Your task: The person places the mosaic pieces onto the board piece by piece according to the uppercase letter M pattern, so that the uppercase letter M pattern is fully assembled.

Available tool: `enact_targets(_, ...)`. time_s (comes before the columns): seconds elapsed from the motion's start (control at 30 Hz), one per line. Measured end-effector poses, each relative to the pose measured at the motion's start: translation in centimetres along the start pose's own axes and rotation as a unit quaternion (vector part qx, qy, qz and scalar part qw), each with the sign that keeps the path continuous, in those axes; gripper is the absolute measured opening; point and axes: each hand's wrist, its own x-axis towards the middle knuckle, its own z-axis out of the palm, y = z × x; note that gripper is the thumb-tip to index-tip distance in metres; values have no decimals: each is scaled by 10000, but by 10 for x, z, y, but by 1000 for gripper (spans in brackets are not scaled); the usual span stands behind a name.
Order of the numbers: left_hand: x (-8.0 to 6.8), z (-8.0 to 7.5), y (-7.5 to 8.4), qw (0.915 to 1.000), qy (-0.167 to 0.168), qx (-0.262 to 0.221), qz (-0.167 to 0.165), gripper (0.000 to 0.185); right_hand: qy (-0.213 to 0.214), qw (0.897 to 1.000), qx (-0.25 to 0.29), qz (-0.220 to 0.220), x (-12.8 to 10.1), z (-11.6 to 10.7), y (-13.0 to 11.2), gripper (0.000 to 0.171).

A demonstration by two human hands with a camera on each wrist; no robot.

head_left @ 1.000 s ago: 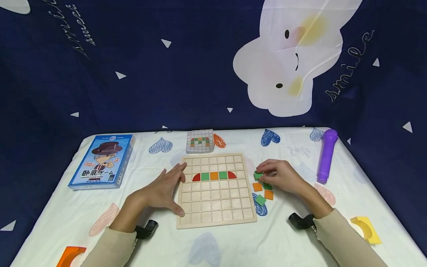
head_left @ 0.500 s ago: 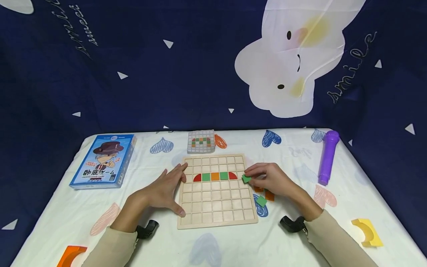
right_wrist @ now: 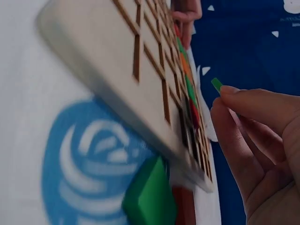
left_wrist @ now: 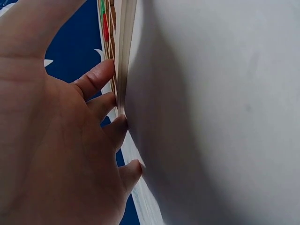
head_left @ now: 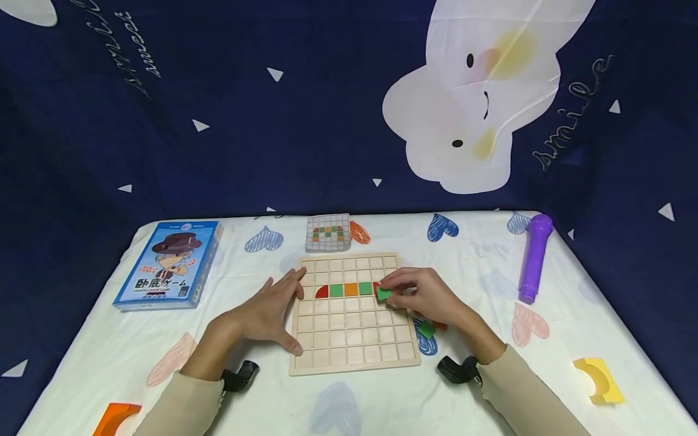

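A wooden grid board (head_left: 354, 336) lies mid-table, with a row of red quarter-round, green and orange tiles across its upper part. Along its left edge rests my left hand (head_left: 265, 315), fingers spread, thumb near the lower corner; the left wrist view shows its fingertips touching the rim. Over the board's right side, my right hand (head_left: 428, 297) pinches a green square tile (head_left: 383, 293) between thumb and fingers, partly covering the right red piece. In the right wrist view that green tile (right_wrist: 216, 85) is held edge-on, above the board's surface.
A loose green tile (head_left: 427, 329) and an orange one (head_left: 440, 326) lie right of the board. Behind it stands a small pattern card (head_left: 328, 233). A blue game box (head_left: 169, 263), a purple tube (head_left: 535, 257), a yellow block (head_left: 600, 381) and an orange block (head_left: 116, 418) lie farther out.
My right hand has picked a green tile from the loose pile and carried it left over the board. My left hand has stayed at the board's left edge.
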Motion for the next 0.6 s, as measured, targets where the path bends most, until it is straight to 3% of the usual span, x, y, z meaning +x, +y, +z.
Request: enact_targets(0.6,0,-1,1,10000,-27,18,-60,91,-264,9986,377,-253,32,43,-24,18)
